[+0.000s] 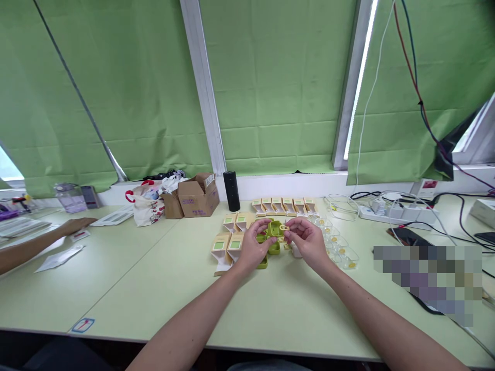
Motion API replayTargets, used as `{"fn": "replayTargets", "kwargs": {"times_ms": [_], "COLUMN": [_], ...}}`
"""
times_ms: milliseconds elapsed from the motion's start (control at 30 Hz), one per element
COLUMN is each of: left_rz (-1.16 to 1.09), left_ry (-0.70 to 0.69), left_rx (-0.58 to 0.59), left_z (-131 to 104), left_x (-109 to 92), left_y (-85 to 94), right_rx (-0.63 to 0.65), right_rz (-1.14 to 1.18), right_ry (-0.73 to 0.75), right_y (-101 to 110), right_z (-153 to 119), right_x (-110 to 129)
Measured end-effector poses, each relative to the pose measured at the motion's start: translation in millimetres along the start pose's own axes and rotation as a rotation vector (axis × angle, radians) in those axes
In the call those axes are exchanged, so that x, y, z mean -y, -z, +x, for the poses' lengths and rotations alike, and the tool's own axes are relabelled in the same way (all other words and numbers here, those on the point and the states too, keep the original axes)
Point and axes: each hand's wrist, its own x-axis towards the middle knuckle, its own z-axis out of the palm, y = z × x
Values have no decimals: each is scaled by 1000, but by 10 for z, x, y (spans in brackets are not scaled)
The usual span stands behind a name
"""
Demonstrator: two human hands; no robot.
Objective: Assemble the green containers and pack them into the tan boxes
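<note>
My left hand (254, 248) grips a small olive-green case (275, 228) with rounded corners, held above the table. Pinched in the fingers of my right hand (309, 241) is a small pale-yellow loop-shaped piece (284, 228), right at the case's edge; I cannot tell if they touch. More green cases (262, 263) lie below my left hand, partly hidden by it. Several small yellow pieces (286, 246) rest on the table between my hands. A whitish object (296, 252) shows in part under my right hand.
Cardboard packages with green panels (221, 245) stand left of my hands, with a row (284, 206) behind. Clear plastic packs (342, 251) with yellow bits lie right. Farther out are a black cylinder (231, 191), carton (199, 196), power strip (413, 218) and another person's arm (42, 238).
</note>
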Motion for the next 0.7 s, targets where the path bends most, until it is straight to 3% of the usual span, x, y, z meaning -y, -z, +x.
{"fn": "replayTargets", "kwargs": {"times_ms": [233,533,700], "left_rz": [14,72,94], "left_ry": [-40,-88,-110], "left_rx": [3,23,33], "left_z": [-34,-74,-83], "left_x": [-33,-94,-99], "left_y": [-9,-12,-18], "right_rx": [-4,40,54], "right_rz": [-411,-525,-678], "right_ry": [304,497,706], "right_y": [52,54,71], "right_z": [-46,-44,-33], "right_x": [7,-31,-41]}}
